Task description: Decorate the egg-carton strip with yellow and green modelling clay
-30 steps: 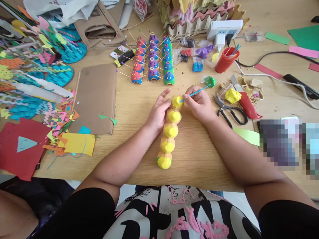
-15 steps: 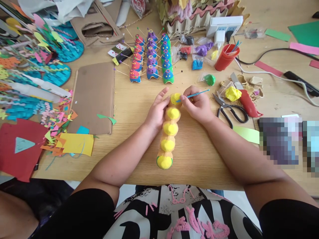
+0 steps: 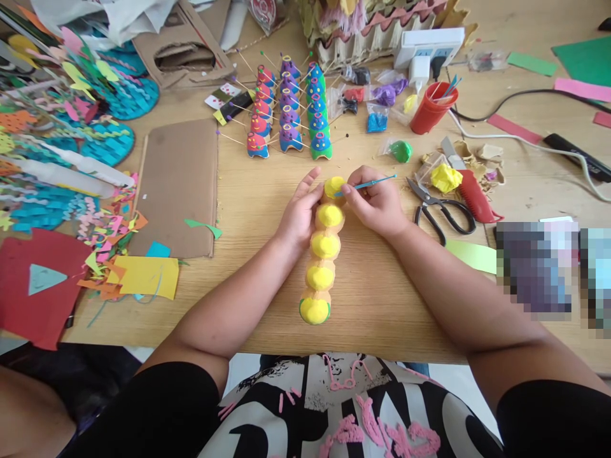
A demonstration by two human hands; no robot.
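An egg-carton strip (image 3: 326, 246) of several bumps capped in yellow clay points from mid-table toward me. My left hand (image 3: 301, 210) grips its far end from the left, thumb against the side and the index finger stretched out. Pinched in my right hand (image 3: 375, 200) is a thin blue clay tool (image 3: 377, 182), its tip against the farthest yellow cap (image 3: 335, 187). A bit of green shows at the sides of the nearest bump. Beyond my hands stand three finished-looking caterpillars: a red and blue one (image 3: 261, 114), a purple one (image 3: 289, 108) and a green and blue one (image 3: 319, 114).
To the right lie scissors (image 3: 442, 210), a red-handled knife (image 3: 477, 194), yellow clay (image 3: 446, 179) and a red cup (image 3: 434, 109). Bagged clay (image 3: 377, 119) and a power strip (image 3: 429, 48) are farther back. Cardboard (image 3: 176, 191) and paper scraps (image 3: 112, 254) lie left.
The blue tool's outer end has shifted slightly left and down, with my right hand moving a little left. My left hand keeps its hold on the strip.
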